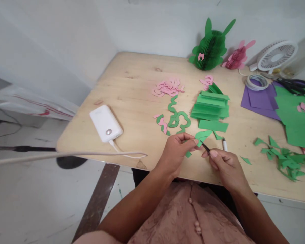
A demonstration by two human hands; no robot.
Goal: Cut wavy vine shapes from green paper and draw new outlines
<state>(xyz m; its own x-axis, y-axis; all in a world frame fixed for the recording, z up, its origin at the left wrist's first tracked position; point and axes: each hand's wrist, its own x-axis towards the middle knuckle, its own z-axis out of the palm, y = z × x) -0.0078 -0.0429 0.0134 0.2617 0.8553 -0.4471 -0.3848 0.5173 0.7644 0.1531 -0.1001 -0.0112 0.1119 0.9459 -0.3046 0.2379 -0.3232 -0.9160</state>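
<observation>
Pinching one green paper piece (202, 135), the left hand (176, 149) faces the right hand (227, 166), clamped on one dark tool (205, 147).

The head camera is looking down and forward over the wooden table (138, 81) from its near side, facing the wall (152, 27) behind it, and sitting close enough to be cropping its right end.

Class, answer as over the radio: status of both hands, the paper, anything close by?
Left hand pinching green paper. Right hand gripping slim dark tool, tip at the paper. White pen and green strips close ahead.
</observation>
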